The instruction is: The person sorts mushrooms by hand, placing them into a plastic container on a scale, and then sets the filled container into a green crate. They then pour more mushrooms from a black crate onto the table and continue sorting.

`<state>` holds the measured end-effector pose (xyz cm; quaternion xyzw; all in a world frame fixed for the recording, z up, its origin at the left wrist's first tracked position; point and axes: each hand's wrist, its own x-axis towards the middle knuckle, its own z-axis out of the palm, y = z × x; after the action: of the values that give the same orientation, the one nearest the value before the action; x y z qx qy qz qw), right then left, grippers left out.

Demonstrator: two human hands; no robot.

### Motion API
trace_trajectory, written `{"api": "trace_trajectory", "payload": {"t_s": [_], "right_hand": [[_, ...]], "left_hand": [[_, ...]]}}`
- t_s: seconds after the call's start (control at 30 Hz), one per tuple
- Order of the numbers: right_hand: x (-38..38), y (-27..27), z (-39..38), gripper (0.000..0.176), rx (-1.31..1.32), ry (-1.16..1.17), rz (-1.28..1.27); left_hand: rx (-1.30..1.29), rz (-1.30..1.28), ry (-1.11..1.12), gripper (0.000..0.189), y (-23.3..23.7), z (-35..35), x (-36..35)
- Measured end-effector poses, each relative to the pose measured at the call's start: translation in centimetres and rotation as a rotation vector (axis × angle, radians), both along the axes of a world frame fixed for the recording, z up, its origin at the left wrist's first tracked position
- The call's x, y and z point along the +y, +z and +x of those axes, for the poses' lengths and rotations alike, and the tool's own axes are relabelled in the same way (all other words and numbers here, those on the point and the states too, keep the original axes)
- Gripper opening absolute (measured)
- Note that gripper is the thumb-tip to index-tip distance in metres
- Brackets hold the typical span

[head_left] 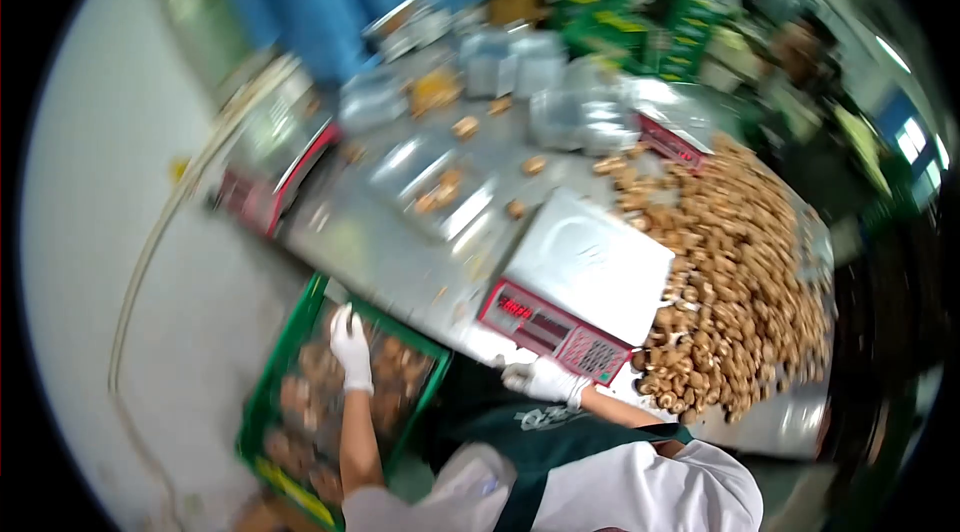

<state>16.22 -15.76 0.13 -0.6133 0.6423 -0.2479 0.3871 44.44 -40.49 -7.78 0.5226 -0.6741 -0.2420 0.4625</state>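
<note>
The head view is blurred, and it is the only view. The person's gloved left hand [351, 350] reaches down into a green crate [283, 357] on the floor beside the steel table [400, 267]. Its fingers lie over the packs of mushrooms [400, 372] inside, but the blur hides whether they grip one. The gloved right hand [545, 382] rests at the table edge just below the scale [585, 282]. It looks loosely curled, and whether it holds anything cannot be told.

The crate seems partly filled with brownish, wrapped packs. The scale's platter is bare, and a large heap of loose mushrooms [745, 262] covers the table's right end, so much of the work appears to be left. Clear trays [560, 112] stand further back.
</note>
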Motion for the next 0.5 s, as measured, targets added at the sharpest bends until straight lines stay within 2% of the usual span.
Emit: {"api": "trace_trajectory", "payload": {"t_s": [0.03,0.07,0.1,0.17,0.23,0.3,0.37,0.4,0.47,0.5], "right_hand": [[0.2,1.1,-0.1,0.015,-0.028,0.003,-0.011],[0.5,1.3,-0.2,0.018,0.044,-0.026,0.08],[1.3,0.7,-0.1,0.026,0.093,-0.121,-0.129],[2.1,-0.3,-0.9,0.027,0.096,-0.143,0.022],[3.0,-1.3,-1.5,0.03,0.075,-0.205,0.068],[4.2,-3.2,-2.0,0.031,0.014,-0.3,0.077],[5.4,-2.7,-2.5,0.029,-0.03,-0.39,0.109],[6.1,-2.0,-2.5,0.028,-0.053,-0.446,0.124],[7.3,-1.4,-2.6,0.029,-0.052,-0.517,0.164],[7.8,-2.1,-2.7,0.029,-0.082,-0.55,0.159]], "left_hand": [[0.033,-0.021,-0.085,0.021,2.0,-4.0,-1.0],[-0.054,-0.041,-0.164,0.02,4.9,-7.6,-1.5],[-0.022,-0.025,-0.27,0.021,5.9,-10.7,-2.4],[-0.049,-0.172,-0.454,0.02,6.6,-16.0,-4.3],[-0.194,-0.335,-0.585,0.022,6.3,-20.5,-6.7],[-0.275,-0.438,-0.655,0.023,5.9,-24.0,-8.2],[-0.711,-0.282,-0.524,0.024,6.7,-26.4,-8.3],[-0.706,-0.302,-0.542,0.024,7.1,-27.2,-8.5],[-0.835,-0.025,-0.61,0.025,7.4,-28.4,-8.8],[-0.766,-0.127,-0.531,0.02,6.5,-28.7,-8.9]]}}
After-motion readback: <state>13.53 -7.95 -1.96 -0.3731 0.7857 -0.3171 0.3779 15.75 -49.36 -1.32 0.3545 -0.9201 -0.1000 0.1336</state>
